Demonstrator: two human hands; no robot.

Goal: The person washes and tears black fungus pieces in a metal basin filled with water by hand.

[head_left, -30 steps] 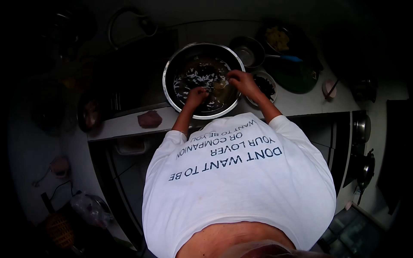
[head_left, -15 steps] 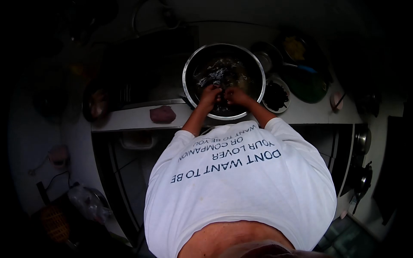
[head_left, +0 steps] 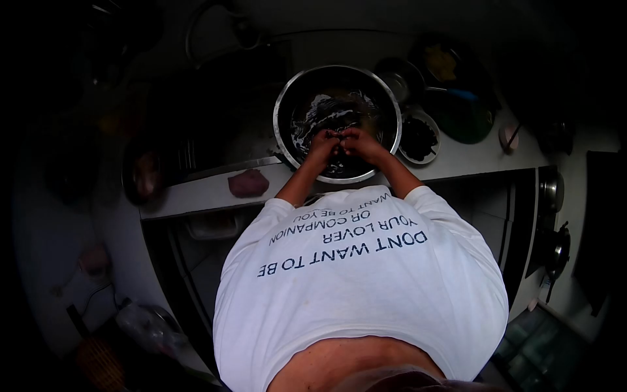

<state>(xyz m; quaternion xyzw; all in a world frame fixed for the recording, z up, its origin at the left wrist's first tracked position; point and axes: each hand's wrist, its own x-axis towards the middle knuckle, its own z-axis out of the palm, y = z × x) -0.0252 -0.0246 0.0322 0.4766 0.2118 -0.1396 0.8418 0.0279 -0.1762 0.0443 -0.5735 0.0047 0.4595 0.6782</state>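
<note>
A large metal basin (head_left: 279,108) holds dark, rippling water (head_left: 330,108) with glints of light on it. Inside its near half are both of my hands, side by side and almost touching. My left hand (head_left: 324,145) has its fingers bent into a pinch. Opposite it, my right hand (head_left: 358,143) is pinched too, thumb and fingertips pressed together. Something small and dark seems to lie between the fingertips, too dim to name. Right of the basin stands a white plate (head_left: 436,145) with dark, ragged pieces (head_left: 417,138) on it.
A reddish cloth (head_left: 248,183) lies on the counter edge (head_left: 202,195) at left. Behind the plate are a metal pan (head_left: 397,81), a green round item (head_left: 467,123) and yellow food (head_left: 440,63). Pans (head_left: 556,251) hang at the right. Much of the surroundings is dark.
My hands have come closer together, with the right fingertips now near the left ones. The water's ripples have changed. The view has shifted and tilted slightly.
</note>
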